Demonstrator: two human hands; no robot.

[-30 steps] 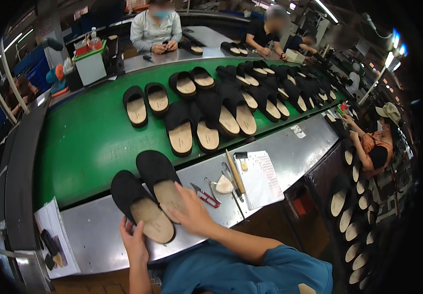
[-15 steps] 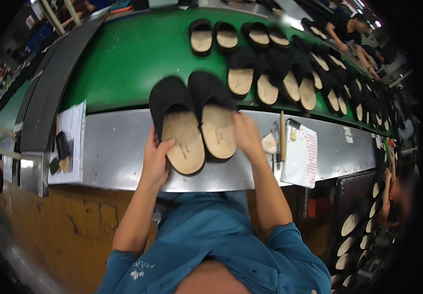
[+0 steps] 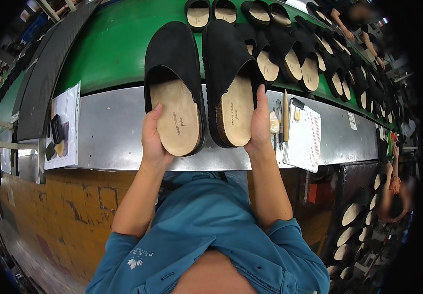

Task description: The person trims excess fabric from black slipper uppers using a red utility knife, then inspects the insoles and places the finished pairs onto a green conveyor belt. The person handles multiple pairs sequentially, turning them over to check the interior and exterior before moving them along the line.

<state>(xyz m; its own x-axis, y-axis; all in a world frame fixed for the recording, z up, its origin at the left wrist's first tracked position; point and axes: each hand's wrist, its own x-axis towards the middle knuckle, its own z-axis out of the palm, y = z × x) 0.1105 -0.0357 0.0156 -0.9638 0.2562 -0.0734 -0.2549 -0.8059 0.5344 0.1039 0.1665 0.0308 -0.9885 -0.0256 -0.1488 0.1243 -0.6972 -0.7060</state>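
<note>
Two black clogs with tan footbeds are held up side by side over the metal ledge, toes pointing away from me. My left hand [image 3: 155, 137] grips the left clog [image 3: 174, 54] by its outer heel side, thumb on the footbed edge and fingers hidden beneath. Around the outer side of the right clog [image 3: 226, 51] my right hand [image 3: 259, 122] is closed, its thumb lying along the edge. A narrow gap separates the two clogs, and a cork-coloured layer shows on the right one's inner side.
A green conveyor belt [image 3: 108, 54] runs beyond the metal ledge [image 3: 111, 130], bearing rows of black clogs [image 3: 290, 54]. Right of my hands lie a clipboard with paper [image 3: 303, 134], pens and a wooden stick [image 3: 286, 115]. A plastic sleeve with small tools [image 3: 69, 122] lies left. Other people work at far right.
Both clogs have come up closer to me and moved apart, now upright and parallel. My right hand has shifted from the clog's side to a firm hold with its thumb along the edge.
</note>
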